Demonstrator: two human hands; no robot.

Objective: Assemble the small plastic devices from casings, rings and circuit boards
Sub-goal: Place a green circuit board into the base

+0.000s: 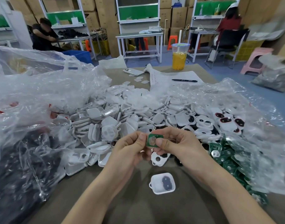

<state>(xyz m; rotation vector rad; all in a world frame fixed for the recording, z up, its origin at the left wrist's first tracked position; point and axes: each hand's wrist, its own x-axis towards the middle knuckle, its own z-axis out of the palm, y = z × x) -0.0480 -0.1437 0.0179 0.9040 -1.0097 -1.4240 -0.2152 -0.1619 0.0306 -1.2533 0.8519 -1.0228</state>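
Left hand (pixel 132 147), right hand (pixel 172 143) pinch circuit board (pixel 152 139).

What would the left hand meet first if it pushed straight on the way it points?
The left hand pinches the green circuit board; pushing on, it would likely press that against the thumb of the right hand. Beyond lies the white casing pile, depth unclear.

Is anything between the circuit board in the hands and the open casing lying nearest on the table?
Nothing visible. Left hand and right hand pinch the circuit board; the open casing lies apart from the pile, holding only a dark pad.
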